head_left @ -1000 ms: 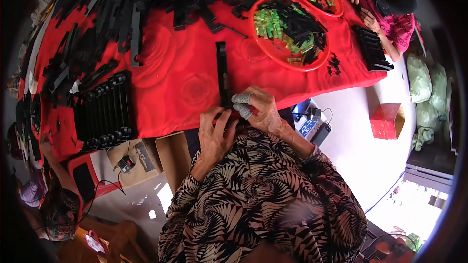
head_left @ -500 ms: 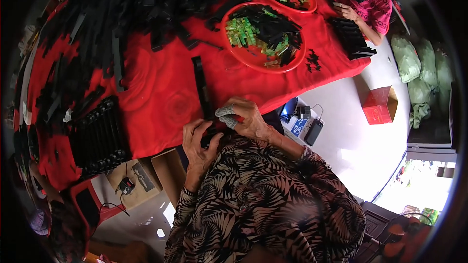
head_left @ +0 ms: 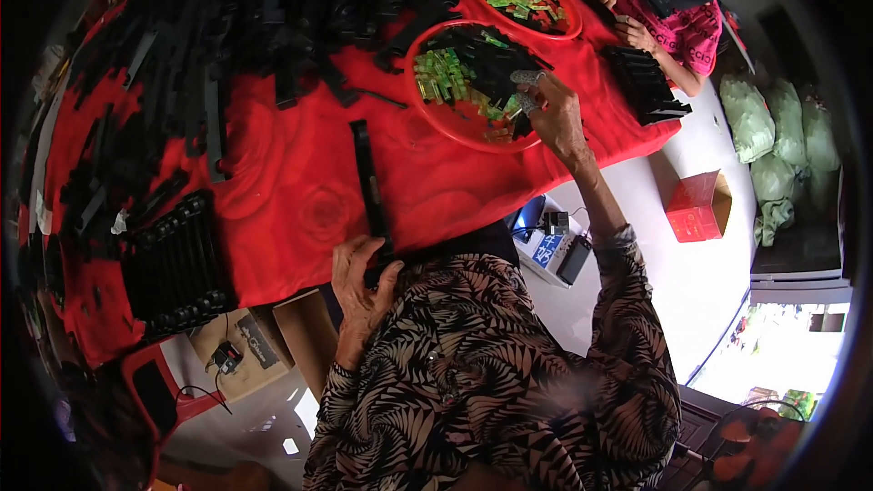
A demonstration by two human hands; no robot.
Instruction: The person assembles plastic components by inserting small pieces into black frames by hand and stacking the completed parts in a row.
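Observation:
At the near edge of the red-covered table, my left hand grips the near end of a long, narrow black plastic strip, thumb on one side and fingers on the other. The strip points away from me across the cloth. My right hand is over the right side of the nearer round red tray. Its fingers, some in grey finger covers, are bent together; what they hold, if anything, is too small to tell. In that tray lie small yellow-green translucent pieces beside a heap of small black parts.
Black strips pile up at the far left, and a row of black strips lies at the near left. A second red tray stands behind. At the far right, a co-worker's hands are near more black strips.
My right hand has moved from beside my left hand, up and right to the nearer tray. My left hand stays at the strip's near end.

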